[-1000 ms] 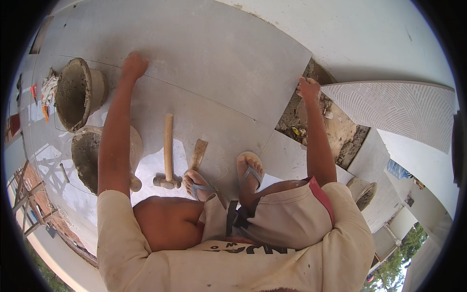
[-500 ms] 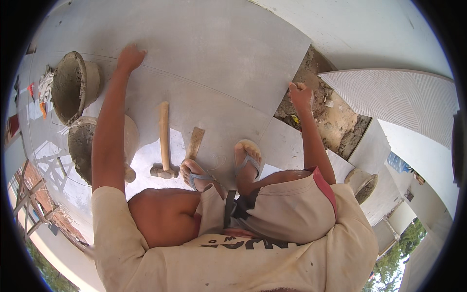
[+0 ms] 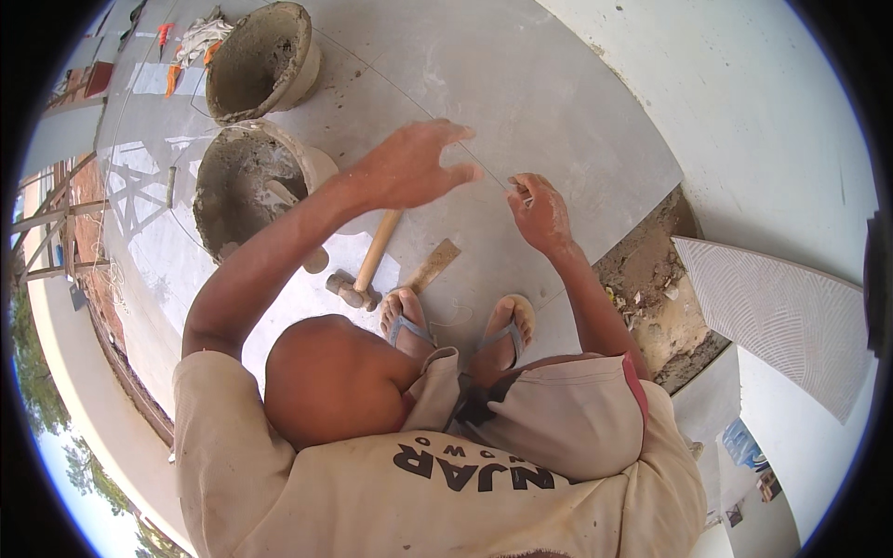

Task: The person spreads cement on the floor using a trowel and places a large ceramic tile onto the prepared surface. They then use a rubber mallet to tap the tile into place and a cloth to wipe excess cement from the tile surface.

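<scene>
My left hand (image 3: 419, 166) is above the grey floor tiles (image 3: 567, 102), fingers and thumb apart and nothing visible between them; it is slightly blurred. Close to its right, my right hand (image 3: 541, 216) has curled fingers, the tips drawn to the thumb. Whether something thin is pinched there cannot be made out. A hammer (image 3: 379, 251) with a wooden handle lies below my left hand. Beside it a flat metal blade (image 3: 435, 264) rests by my left foot. Partly behind my left forearm stands a mortar-caked bucket (image 3: 212, 177) with a trowel-like tool (image 3: 282, 192) in it.
Another mortar-coated bucket (image 3: 302, 88) stands farther back, near a white cloth (image 3: 200, 39) and orange-handled tools. At right, a strip of bare rubble (image 3: 665, 316) breaks the tiling. A tile with a combed back (image 3: 786, 321) leans against the white wall (image 3: 772, 112).
My left hand has come right, from the far left of the floor toward the middle, and its fingers have spread. My right hand has moved left, away from the rubble strip. The view has turned.
</scene>
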### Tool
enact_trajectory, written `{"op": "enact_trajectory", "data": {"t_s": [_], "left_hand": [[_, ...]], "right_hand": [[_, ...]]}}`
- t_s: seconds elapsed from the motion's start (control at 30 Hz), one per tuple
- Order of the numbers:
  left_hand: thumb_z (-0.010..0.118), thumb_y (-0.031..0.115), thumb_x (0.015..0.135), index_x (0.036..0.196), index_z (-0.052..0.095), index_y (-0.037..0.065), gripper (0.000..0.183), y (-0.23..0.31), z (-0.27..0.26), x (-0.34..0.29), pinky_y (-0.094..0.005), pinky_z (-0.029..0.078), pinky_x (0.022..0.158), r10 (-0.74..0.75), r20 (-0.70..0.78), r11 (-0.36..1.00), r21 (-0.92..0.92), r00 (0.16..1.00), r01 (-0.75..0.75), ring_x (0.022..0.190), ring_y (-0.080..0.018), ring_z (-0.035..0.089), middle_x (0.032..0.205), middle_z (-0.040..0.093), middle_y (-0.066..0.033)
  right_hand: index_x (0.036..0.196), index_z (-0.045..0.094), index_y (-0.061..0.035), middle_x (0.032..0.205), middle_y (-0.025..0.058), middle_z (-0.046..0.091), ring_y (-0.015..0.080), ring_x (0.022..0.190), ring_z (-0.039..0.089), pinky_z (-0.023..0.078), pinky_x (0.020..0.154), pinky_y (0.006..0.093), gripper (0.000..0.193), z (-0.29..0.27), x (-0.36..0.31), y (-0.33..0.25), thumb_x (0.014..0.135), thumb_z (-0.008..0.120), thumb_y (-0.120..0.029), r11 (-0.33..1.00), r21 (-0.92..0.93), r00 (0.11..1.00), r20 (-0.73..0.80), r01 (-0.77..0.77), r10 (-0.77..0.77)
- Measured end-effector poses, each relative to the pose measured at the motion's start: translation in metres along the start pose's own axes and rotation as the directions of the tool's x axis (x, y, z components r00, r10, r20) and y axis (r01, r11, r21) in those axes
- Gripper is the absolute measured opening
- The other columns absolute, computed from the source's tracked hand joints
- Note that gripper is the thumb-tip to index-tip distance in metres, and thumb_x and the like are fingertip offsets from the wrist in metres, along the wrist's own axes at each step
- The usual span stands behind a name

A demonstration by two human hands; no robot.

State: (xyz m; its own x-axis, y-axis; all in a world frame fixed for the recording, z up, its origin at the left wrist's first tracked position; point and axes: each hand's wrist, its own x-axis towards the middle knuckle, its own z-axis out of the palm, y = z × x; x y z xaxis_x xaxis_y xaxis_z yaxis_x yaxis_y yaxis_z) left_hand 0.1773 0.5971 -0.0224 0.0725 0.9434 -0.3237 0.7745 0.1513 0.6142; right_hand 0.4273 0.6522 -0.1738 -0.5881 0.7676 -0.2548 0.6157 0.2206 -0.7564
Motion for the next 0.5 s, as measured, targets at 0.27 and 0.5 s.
{"op": "enact_trajectory", "data": {"t_s": [0.27, 0.5], "left_hand": [[0.071, 0.027, 0.089, 0.131, 0.056, -0.008, 0.057, -0.049, 0.150, -0.114, -0.0511, 0.044, 0.105, -0.240, 0.029, 0.970, 0.047, 0.970, 0.239, 0.119, -0.0442, 0.057, 0.126, 0.058, -0.0284], [0.071, 0.020, 0.087, 0.129, 0.056, -0.006, 0.052, -0.118, 0.204, -0.151, -0.0525, 0.046, 0.099, -0.225, -0.429, 0.911, 0.227, 0.875, 0.345, 0.114, -0.0428, 0.058, 0.120, 0.059, -0.0267]], "right_hand": [[0.127, 0.061, 0.0028, 0.108, 0.0191, 0.071, 0.0280, 0.099, 0.071, 0.056, 0.087, 0.0392, 0.042, 0.003, 0.046, -0.131, 0.098, 0.066, -0.027, 0.965, 0.175, 0.959, 0.174, 0.194, -0.224], [0.135, 0.045, 0.0038, 0.105, 0.0292, 0.067, 0.0421, 0.098, 0.069, 0.053, 0.087, 0.0510, 0.067, 0.044, -0.006, -0.251, 0.098, 0.061, -0.050, 0.752, 0.164, 0.598, 0.510, 0.638, -0.619]]}}
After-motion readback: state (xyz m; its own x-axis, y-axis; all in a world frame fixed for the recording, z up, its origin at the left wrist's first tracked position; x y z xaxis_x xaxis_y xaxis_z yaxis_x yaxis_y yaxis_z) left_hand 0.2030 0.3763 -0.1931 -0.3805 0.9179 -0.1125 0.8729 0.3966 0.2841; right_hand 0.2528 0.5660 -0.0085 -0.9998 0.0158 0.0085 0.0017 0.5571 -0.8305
